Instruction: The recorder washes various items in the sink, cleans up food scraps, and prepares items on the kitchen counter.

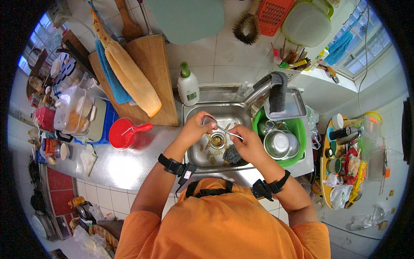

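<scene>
Over the stainless steel sink I hold a metal spoon in both hands. My left hand has its fingers around the bowl end, with the thumb on it. The handle end lies between the thumb and fingers of my right hand. Below, the drain strainer holds scraps, and strips of peel lie on the basin floor around it. A dark scouring pad sits in the basin just under my right hand.
Right of the sink, a green basin holds metal bowls. The faucet has a grey cloth over it. A white pump bottle stands behind the sink. To the left are a red dipper and a wooden cutting board.
</scene>
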The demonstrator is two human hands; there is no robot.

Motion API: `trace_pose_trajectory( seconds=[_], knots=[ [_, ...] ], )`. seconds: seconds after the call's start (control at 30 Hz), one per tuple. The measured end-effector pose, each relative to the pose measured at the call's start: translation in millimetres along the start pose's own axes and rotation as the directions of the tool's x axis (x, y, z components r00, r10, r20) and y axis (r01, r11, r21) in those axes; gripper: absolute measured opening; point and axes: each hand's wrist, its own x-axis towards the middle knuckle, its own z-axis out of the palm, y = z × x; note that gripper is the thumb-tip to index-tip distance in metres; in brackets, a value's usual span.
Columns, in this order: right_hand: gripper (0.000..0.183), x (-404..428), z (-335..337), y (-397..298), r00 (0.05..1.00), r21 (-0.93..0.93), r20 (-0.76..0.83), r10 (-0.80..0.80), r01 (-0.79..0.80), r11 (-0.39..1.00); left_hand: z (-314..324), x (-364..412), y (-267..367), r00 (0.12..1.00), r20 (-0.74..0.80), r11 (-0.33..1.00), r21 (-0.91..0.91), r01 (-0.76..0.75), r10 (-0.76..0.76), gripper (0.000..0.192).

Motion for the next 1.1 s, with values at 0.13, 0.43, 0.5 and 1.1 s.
trace_pose_trajectory(
  seconds=[0.13, 0.43, 0.5, 1.1],
  knots=[
    [0.01, 1.6, -1.6, 7.3, 1.0, 0.044, -0.027, -0.01, 0.011, 0.999, 3.2, 1.4, 23.6, 0.961, -0.09, 0.945, 0.177, 0.274, -0.262, 0.026],
    [0.01, 1.2, -2.3, 7.6, 1.0, 0.023, 0.008, 0.013, -0.013, 1.0, 13.6, -2.7, 2.9, 0.993, -0.114, 0.988, -0.152, -0.039, 0.022, 0.018],
    [0.009, -0.8, -1.2, 7.8, 1.0, 0.066, 0.011, -0.001, 0.0, 0.998, 13.2, -1.7, 6.8, 0.993, -0.116, 0.99, -0.141, -0.016, 0.0, 0.015],
    [0.012, -3.0, 1.9, 17.5, 0.997, 0.154, -0.079, -0.015, 0.027, 0.988, 19.2, 0.7, 5.2, 0.975, -0.224, 0.958, -0.284, -0.047, -0.018, 0.025]
  ],
)
